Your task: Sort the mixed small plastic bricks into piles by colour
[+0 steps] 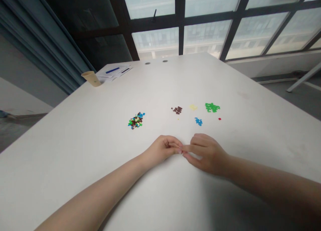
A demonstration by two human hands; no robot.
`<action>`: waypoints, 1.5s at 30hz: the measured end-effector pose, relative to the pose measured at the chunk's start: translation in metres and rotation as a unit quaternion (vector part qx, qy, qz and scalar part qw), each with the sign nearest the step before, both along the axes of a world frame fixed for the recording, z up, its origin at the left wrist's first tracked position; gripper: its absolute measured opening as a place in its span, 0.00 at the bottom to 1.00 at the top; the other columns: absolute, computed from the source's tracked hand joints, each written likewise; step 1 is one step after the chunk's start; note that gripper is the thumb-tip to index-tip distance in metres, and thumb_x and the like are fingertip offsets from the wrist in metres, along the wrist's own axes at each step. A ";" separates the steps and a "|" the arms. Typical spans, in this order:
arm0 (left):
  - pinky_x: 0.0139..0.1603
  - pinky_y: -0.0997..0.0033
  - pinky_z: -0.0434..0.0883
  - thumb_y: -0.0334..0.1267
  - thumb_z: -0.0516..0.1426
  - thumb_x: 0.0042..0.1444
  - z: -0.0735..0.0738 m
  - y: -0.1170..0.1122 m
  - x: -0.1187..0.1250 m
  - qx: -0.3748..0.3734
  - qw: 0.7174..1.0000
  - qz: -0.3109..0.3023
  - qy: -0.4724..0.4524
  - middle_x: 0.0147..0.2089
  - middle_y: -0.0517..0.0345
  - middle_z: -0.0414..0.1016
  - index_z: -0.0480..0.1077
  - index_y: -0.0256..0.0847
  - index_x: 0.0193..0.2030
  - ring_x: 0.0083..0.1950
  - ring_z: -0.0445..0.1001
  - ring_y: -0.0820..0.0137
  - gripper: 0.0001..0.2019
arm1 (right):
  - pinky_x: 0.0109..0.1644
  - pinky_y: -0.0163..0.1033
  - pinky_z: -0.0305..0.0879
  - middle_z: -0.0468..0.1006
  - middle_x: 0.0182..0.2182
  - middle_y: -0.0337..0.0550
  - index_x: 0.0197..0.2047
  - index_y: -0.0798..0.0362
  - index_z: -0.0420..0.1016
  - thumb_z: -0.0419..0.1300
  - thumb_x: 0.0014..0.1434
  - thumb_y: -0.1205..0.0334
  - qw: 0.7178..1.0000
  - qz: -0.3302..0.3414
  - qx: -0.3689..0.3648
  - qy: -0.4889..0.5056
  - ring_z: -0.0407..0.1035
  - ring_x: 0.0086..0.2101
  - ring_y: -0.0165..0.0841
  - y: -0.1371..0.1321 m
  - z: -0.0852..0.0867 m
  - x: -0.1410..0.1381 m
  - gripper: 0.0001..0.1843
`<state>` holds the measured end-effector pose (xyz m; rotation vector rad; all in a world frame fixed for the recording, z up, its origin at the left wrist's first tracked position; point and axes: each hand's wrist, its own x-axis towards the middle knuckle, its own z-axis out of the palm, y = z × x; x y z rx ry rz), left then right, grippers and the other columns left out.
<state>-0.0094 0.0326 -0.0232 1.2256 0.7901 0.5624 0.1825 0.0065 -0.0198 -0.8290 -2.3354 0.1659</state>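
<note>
My left hand (164, 148) and my right hand (205, 153) rest on the white table (75, 147), fingertips meeting in a pinch near the table's middle front. Both hands are closed; a tiny piece may sit between the fingertips, too small to name. Beyond them lies a mixed heap of small coloured pieces (136, 120). To its right lie sorted little groups: brown pieces (177, 109), pale yellow pieces (193, 107), green pieces (212, 107), blue pieces (198, 121) and a single red piece (219, 119).
A paper cup (92, 78) lies tipped at the far left corner beside papers with a blue pen (114, 71). Large windows and a dark curtain stand behind the table. Floor drops away at both sides.
</note>
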 end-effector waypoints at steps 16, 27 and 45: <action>0.43 0.71 0.67 0.35 0.61 0.45 0.002 0.001 0.002 0.000 1.000 -0.018 0.013 0.34 0.52 0.77 0.73 0.35 0.34 0.37 0.74 0.71 0.09 | 0.31 0.34 0.54 0.66 0.24 0.41 0.33 0.54 0.72 0.50 0.58 0.67 0.998 -0.028 -0.037 -0.034 0.59 0.28 0.30 0.002 -0.006 0.000 0.09; 0.45 0.70 0.65 0.37 0.63 0.42 -0.002 0.004 0.000 -0.030 0.999 0.011 -0.025 0.43 0.48 0.76 0.70 0.36 0.42 0.39 0.73 0.72 0.18 | 0.38 0.34 0.59 0.71 0.29 0.42 0.34 0.54 0.71 0.48 0.58 0.69 0.987 -0.085 -0.136 0.010 0.64 0.32 0.30 0.015 0.012 0.002 0.11; 0.46 0.67 0.64 0.40 0.62 0.44 -0.009 0.008 -0.004 -0.006 0.999 -0.035 -0.012 0.39 0.46 0.76 0.70 0.34 0.41 0.40 0.73 0.70 0.18 | 0.38 0.38 0.58 0.74 0.32 0.46 0.32 0.54 0.76 0.55 0.51 0.67 0.930 -0.298 -0.181 -0.114 0.65 0.33 0.34 0.137 -0.007 0.044 0.08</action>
